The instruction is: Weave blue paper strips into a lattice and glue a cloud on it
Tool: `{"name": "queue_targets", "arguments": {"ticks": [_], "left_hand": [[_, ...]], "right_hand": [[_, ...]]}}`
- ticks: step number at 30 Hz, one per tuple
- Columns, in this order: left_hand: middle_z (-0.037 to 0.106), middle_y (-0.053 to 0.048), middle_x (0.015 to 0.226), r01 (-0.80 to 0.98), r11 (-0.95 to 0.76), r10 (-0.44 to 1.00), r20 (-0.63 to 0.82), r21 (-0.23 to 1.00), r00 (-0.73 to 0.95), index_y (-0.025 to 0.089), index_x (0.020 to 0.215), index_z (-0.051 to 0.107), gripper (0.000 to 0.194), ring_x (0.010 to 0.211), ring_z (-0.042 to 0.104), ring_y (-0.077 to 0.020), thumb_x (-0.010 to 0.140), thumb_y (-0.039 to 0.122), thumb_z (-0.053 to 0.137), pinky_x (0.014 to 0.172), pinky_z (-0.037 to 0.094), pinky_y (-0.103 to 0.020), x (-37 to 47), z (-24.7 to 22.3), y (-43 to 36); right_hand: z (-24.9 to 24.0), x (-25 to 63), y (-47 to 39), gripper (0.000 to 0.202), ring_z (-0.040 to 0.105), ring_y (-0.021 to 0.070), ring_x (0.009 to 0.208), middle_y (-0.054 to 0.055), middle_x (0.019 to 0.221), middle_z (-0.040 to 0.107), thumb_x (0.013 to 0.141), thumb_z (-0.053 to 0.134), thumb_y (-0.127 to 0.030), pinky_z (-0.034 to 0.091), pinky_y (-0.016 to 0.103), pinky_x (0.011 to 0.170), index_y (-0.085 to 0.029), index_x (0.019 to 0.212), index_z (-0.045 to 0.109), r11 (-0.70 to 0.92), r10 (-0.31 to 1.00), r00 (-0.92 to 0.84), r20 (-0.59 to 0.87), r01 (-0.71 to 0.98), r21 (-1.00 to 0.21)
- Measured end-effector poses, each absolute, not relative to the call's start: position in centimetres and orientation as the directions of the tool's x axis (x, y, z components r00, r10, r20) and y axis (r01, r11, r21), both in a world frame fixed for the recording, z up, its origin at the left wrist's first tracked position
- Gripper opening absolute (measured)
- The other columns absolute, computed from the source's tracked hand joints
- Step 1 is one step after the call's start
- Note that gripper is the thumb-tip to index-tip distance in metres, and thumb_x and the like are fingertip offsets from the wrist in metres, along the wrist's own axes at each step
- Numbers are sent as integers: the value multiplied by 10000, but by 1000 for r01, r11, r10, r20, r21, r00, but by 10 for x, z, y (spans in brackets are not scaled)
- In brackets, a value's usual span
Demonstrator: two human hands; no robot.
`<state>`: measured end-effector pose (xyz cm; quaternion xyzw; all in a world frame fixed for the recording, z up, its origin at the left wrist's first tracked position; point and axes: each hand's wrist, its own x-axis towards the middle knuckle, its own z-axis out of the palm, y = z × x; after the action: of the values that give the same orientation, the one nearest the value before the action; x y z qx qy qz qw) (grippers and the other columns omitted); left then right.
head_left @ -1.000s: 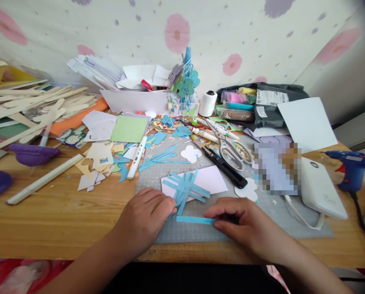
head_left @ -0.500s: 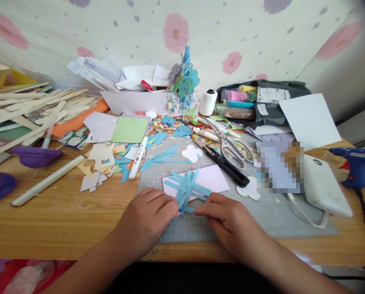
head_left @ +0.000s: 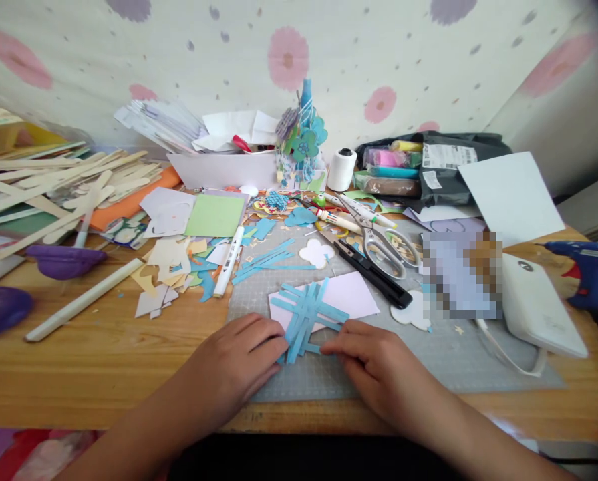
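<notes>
Blue paper strips (head_left: 306, 310) cross one another in a woven patch, lying over a pale lilac paper (head_left: 351, 294) on the grey cutting mat (head_left: 323, 381). My left hand (head_left: 243, 357) rests at the patch's lower left edge, its fingers together and bent onto the strip ends. On the right side, my right hand (head_left: 369, 354) pinches the end of a blue strip between thumb and index finger. Loose blue strips (head_left: 266, 260) lie on the mat behind the patch.
Behind the patch lie a black cutter (head_left: 373, 277), scissors (head_left: 379, 240) and a white marker (head_left: 228, 262). Paper scraps (head_left: 171, 264) and a white stick (head_left: 83, 300) are at left. A power bank (head_left: 542, 304) and blue glue gun (head_left: 586, 274) sit at right.
My left hand has shifted slightly left, showing more of the strips' lower ends. My right hand has hardly moved. The whole view has shifted slightly.
</notes>
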<state>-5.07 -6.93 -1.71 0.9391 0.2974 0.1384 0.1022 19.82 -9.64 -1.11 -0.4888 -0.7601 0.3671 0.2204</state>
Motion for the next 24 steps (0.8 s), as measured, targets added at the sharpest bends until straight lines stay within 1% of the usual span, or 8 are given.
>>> {"name": "queue_targets", "arguments": {"ticks": [4, 8, 13, 16, 19, 21, 24], "left_hand": [[661, -58, 976, 495, -846, 533, 260, 200, 805, 174, 1014, 637, 205, 889, 590, -196, 960, 163, 439, 787, 505, -324, -48, -16, -67], [683, -67, 932, 466, -874, 484, 324, 137, 813, 152, 991, 656, 266, 857, 607, -190, 978, 159, 391, 767, 519, -323, -48, -14, -65], [706, -85, 919, 465, -880, 460, 420, 98, 782, 120, 986, 660, 242, 849, 630, -195, 963, 127, 420, 763, 530, -325, -49, -14, -66], [707, -87, 935, 470, -877, 459, 458, 97, 761, 119, 996, 654, 205, 860, 632, -196, 949, 123, 455, 777, 530, -325, -50, -17, -69], [701, -79, 937, 466, -875, 471, 454, 130, 757, 127, 1015, 646, 190, 854, 623, -190, 943, 125, 470, 770, 526, -321, -50, -20, -72], [698, -75, 930, 470, -870, 483, 444, 148, 755, 132, 1013, 646, 188, 848, 617, -190, 941, 123, 472, 766, 522, -324, -49, -21, -73], [699, -73, 925, 466, -871, 483, 444, 156, 754, 131, 995, 652, 184, 842, 610, -198, 939, 122, 477, 770, 513, -341, -46, -20, -74]], "right_hand": [[-11, 198, -97, 381, 628, 150, 805, 20, 825, 652, 780, 485, 29, 453, 230, 737, -204, 946, 737, 240, 907, -420, -39, 590, -771], [-10, 198, -97, 361, 629, 156, 815, 20, 828, 655, 800, 486, 9, 458, 241, 741, -207, 948, 734, 235, 908, -417, -44, 592, -771], [-8, 199, -96, 333, 621, 157, 807, 13, 824, 654, 823, 494, -14, 458, 248, 729, -219, 938, 730, 217, 909, -413, -58, 587, -780], [-9, 199, -96, 324, 622, 147, 817, 8, 832, 656, 833, 502, -20, 459, 238, 737, -221, 952, 726, 194, 911, -409, -60, 550, -812], [-8, 198, -97, 295, 625, 148, 841, 14, 868, 668, 855, 510, -51, 470, 241, 756, -223, 977, 716, 160, 914, -400, -74, 522, -838], [-8, 197, -98, 268, 626, 158, 864, 21, 906, 676, 857, 522, -70, 478, 257, 784, -225, 969, 710, 165, 914, -399, -69, 520, -838], [-8, 194, -100, 267, 630, 172, 867, 34, 939, 672, 837, 525, -52, 493, 281, 809, -219, 958, 696, 206, 913, -405, -42, 547, -811]]}}
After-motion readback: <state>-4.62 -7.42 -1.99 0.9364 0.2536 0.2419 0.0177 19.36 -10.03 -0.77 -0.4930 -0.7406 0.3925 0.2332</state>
